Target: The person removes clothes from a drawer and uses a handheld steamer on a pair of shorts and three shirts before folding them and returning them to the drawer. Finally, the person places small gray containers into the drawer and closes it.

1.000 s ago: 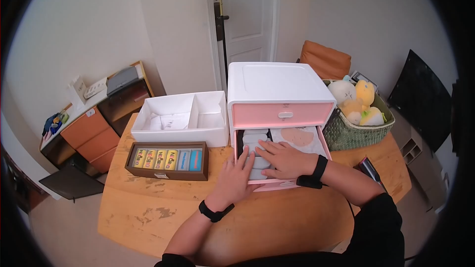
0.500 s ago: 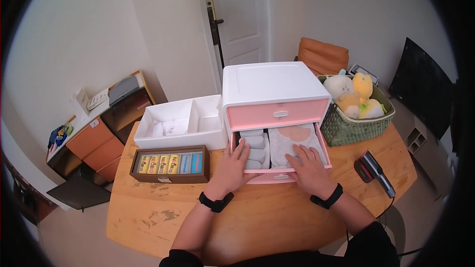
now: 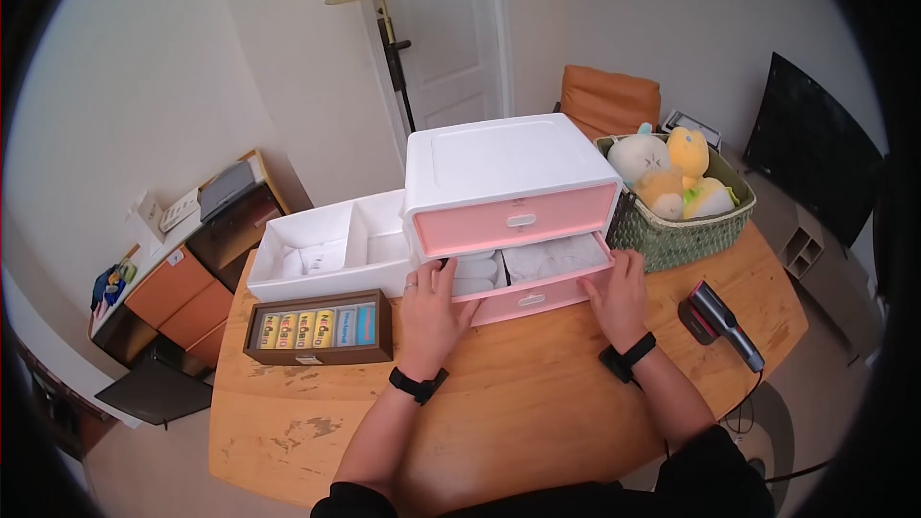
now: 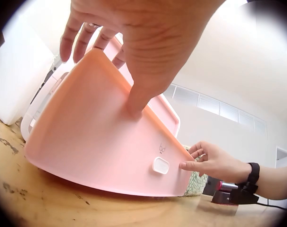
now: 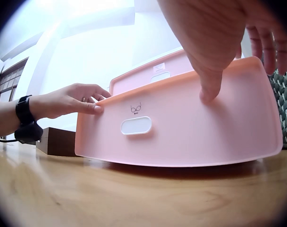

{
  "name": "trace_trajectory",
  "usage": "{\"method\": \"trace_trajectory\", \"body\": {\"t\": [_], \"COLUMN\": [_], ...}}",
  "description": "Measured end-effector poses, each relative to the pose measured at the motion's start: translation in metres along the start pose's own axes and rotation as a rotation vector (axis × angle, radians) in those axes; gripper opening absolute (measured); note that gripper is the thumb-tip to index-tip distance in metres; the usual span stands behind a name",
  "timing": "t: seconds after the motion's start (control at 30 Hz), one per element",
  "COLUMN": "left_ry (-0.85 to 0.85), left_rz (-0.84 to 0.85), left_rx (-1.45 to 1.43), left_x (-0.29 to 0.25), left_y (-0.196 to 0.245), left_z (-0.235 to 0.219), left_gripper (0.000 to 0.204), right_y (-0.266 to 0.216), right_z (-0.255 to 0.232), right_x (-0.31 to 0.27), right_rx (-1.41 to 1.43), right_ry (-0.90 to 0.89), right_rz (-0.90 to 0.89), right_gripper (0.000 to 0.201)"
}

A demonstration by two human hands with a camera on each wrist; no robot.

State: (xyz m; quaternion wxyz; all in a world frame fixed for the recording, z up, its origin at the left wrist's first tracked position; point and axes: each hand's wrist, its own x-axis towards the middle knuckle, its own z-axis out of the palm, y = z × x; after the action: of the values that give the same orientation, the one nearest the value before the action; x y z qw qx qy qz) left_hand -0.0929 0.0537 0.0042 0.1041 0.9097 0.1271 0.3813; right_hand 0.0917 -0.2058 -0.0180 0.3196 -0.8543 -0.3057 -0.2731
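A white cabinet with two pink drawers stands on the wooden table. Its upper drawer is closed; the lower drawer is partly pulled out. My left hand holds that drawer's left front corner, thumb against the front panel and fingers over the edge. At the right front corner my right hand holds it likewise, its thumb pressed on the panel. Inside, grey rolled cloth pieces lie left of a divider, with pale folded fabric on the right.
Left of the cabinet sit a white two-part box and a brown lidded case of small packs. A green woven basket with plush toys stands on the right. A corded hair tool lies near the table's right edge.
Both hands have left the drawer's contents and moved to its front corners, the right hand going farther right. The lower drawer has slid inward, so less of its inside shows.
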Motion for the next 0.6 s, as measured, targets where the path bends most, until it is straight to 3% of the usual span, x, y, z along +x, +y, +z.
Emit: {"method": "trace_trajectory", "body": {"t": [0.1,0.2,0.4,0.5,0.6], "left_ry": [-0.023,-0.188,-0.246,-0.251,-0.151], "left_rz": [0.230,0.267,0.237,0.215,0.173], "left_rx": [0.142,0.147,0.198,0.165,0.095], "left_x": [0.006,0.009,0.012,0.022,0.019], "left_y": [0.003,-0.002,0.000,0.005,0.000], "left_z": [0.014,0.029,0.037,0.032,0.038], "left_gripper": [0.063,0.060,0.064,0.064,0.055], "right_y": [0.003,0.006,0.014,0.015,0.013], "right_z": [0.001,0.001,0.002,0.003,0.004], "right_x": [0.005,0.004,0.001,0.001,0.003], "right_rx": [-0.066,-0.031,0.015,0.038,0.078], "right_ry": [0.031,0.047,0.087,0.087,0.109], "right_rz": [-0.111,-0.137,-0.133,-0.141,-0.062], "right_gripper": [0.054,0.044,0.030,0.033,0.039]}}
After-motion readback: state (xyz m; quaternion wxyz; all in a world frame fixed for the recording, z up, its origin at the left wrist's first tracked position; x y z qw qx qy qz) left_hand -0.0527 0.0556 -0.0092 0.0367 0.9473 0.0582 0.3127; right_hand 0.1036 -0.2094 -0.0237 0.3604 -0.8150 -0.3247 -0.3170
